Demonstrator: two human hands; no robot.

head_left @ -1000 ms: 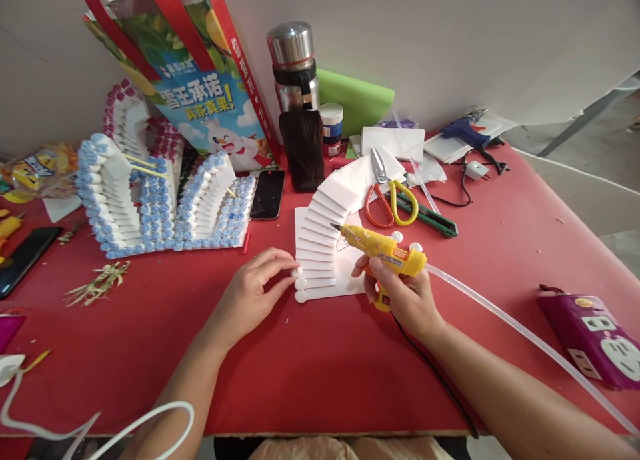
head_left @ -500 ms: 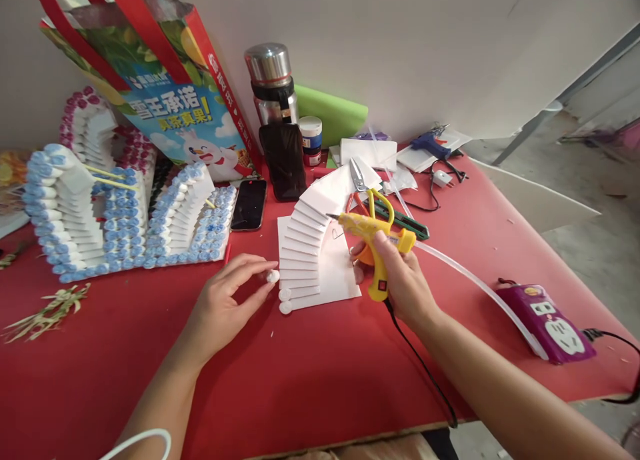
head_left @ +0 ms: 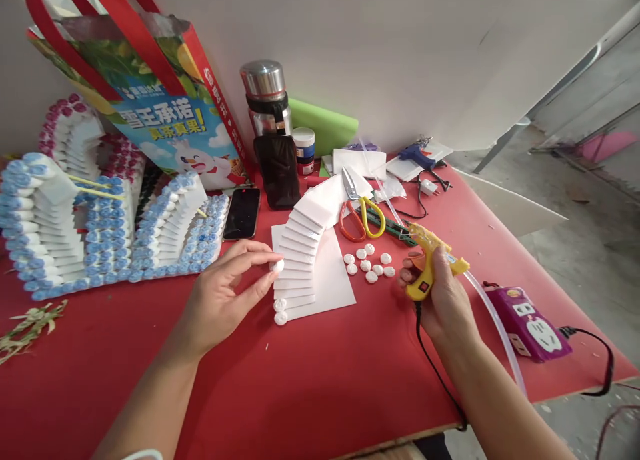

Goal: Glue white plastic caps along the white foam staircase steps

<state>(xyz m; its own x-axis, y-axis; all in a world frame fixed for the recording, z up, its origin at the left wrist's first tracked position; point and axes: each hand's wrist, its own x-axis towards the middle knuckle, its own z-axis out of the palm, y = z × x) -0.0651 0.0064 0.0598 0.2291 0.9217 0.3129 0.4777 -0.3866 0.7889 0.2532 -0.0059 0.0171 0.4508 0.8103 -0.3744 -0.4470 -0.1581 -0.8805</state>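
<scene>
My left fingers (head_left: pixel 253 255) pinch a disc (head_left: pixel 278 266) beside the steps (head_left: pixel 299 260) | my right fingers (head_left: pixel 441 267) wrap the glue gun (head_left: pixel 426 268), glue stick (head_left: pixel 496 319) in its back | bag (head_left: pixel 160 113) on worktop (head_left: pixel 320 380), contents unclear; jar (head_left: pixel 305 143) lidded

Here's the yellow glue gun (head_left: pixel 431 263), tilted, nozzle toward the upper left, black cord trailing from its grip; and there's the small white bud (head_left: pixel 277 266), right by the white steps (head_left: pixel 299 257), fanned in a curve.

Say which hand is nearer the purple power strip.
Right: the right hand is left of the power strip; the left hand is farther left, by the white steps.
</scene>
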